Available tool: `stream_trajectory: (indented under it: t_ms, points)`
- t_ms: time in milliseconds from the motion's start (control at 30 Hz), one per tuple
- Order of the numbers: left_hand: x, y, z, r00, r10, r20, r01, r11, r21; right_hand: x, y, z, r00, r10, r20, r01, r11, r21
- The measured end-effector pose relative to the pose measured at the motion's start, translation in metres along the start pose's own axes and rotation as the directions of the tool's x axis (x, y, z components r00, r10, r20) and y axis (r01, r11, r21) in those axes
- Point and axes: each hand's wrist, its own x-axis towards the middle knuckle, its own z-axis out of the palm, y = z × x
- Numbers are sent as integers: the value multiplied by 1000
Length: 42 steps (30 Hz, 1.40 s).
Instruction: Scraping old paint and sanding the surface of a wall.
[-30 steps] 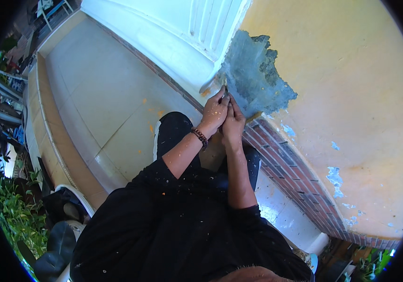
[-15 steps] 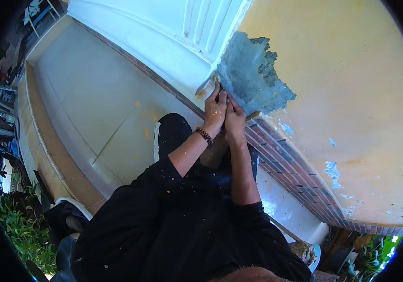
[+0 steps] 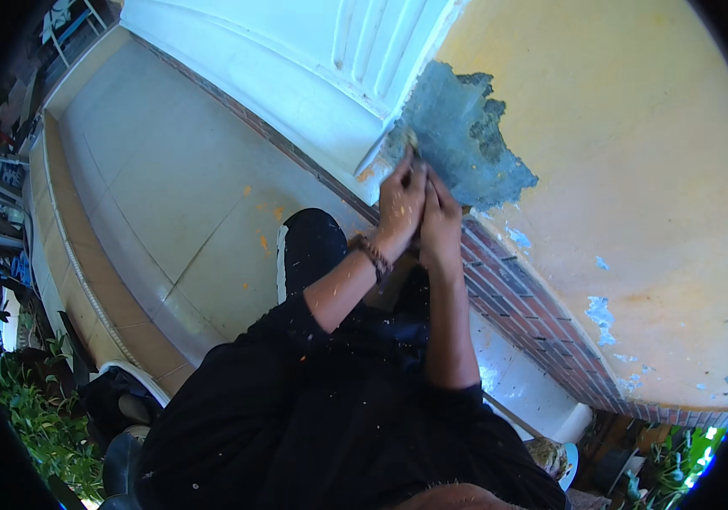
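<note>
My left hand (image 3: pixel 404 202), with a dark beaded bracelet (image 3: pixel 374 258) at its wrist, is closed against my right hand (image 3: pixel 441 223). Both sets of fingers wrap a slim hand tool (image 3: pixel 413 143). Only its small pale, blurred tip shows beyond my fingertips, so I cannot tell its exact kind. The tip meets, or nearly meets, a bare grey patch (image 3: pixel 453 119) on the yellow wall (image 3: pixel 619 153), where paint is gone and the edge is ragged. Pale flecks dot my left hand and forearm.
A white moulded panel (image 3: pixel 296 76) borders the patch on the left. Narrow brick trim (image 3: pixel 525 297) runs along the wall's foot. Orange paint chips (image 3: pixel 264 242) lie on the tiled floor (image 3: pixel 169 161). Smaller bare spots (image 3: pixel 600 319) mark the wall; plants (image 3: pixel 41 425) stand lower left.
Both hands have shifted slightly right with the tool. Its tip has moved from the panel's corner onto the grey patch. The grip looks the same.
</note>
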Motion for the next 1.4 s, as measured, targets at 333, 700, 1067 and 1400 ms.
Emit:
stream_trajectory:
  t_ms: [333,700,1067,1400]
  points:
    - [33,2,-4,994,107,-6,-101,910,-403,12,-18,13,998,49,36,-49,999,9]
    - [15,-5,-5,989,142,-51,-151,943,-296,0,-18,16,998,24,50,-27,998,65]
    - [18,-22,-8,994,101,38,-95,987,-133,7,6,13,999,11,39,-11,1000,-1]
    - [37,-33,-20,981,183,-57,-178,980,85,19,28,23,990,138,22,-139,988,64]
